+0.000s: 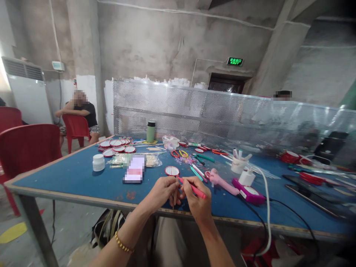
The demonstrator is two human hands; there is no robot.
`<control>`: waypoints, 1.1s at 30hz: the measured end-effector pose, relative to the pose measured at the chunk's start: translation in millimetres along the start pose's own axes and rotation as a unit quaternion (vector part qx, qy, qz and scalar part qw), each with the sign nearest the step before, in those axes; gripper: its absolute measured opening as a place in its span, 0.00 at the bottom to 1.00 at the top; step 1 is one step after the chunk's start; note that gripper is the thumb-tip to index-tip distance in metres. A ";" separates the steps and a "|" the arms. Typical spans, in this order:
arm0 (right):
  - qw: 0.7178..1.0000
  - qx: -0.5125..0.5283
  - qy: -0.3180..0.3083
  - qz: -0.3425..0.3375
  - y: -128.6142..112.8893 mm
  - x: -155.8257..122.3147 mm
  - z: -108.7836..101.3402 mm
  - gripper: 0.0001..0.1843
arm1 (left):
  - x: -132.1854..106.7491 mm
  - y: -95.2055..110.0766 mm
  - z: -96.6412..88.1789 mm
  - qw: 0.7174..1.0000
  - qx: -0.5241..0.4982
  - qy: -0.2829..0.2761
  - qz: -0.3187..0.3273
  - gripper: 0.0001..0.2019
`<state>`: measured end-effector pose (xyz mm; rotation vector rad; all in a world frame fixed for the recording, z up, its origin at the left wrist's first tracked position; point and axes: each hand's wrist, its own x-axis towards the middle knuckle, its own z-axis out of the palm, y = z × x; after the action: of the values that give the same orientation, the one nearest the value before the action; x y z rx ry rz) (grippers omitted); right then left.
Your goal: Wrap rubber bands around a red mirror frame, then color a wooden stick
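Note:
My left hand is closed in a pinch on a thin wooden stick held upright over the near edge of the blue table. My right hand grips a red pen, with its tip touching the top of the stick. The two hands meet close together. A small round red-rimmed disc lies on the table just beyond my fingers.
Several red-rimmed discs, a white jar, a green flask, scissors, markers, a pink glue gun, a white cup and cables crowd the table. A perforated metal screen backs it. Red chairs and a seated person are at left.

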<state>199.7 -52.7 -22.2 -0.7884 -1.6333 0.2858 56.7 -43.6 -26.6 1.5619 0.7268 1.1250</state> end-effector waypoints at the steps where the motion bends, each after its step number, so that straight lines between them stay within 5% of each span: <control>1: 1.000 -0.002 0.001 0.000 0.2 0.2 0.1 0.09 | 0.2 -0.5 -0.1 1.000 0.000 0.000 0.000 0.18; 33: 0.999 -0.033 0.009 -0.002 1.7 -0.7 -0.6 0.11 | 0.2 0.9 0.3 1.000 -0.002 0.002 -0.007 0.18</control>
<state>200.9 -52.0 -23.5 -0.8353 -1.6344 0.2237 57.0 -43.8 -25.7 1.5500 0.7358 1.1184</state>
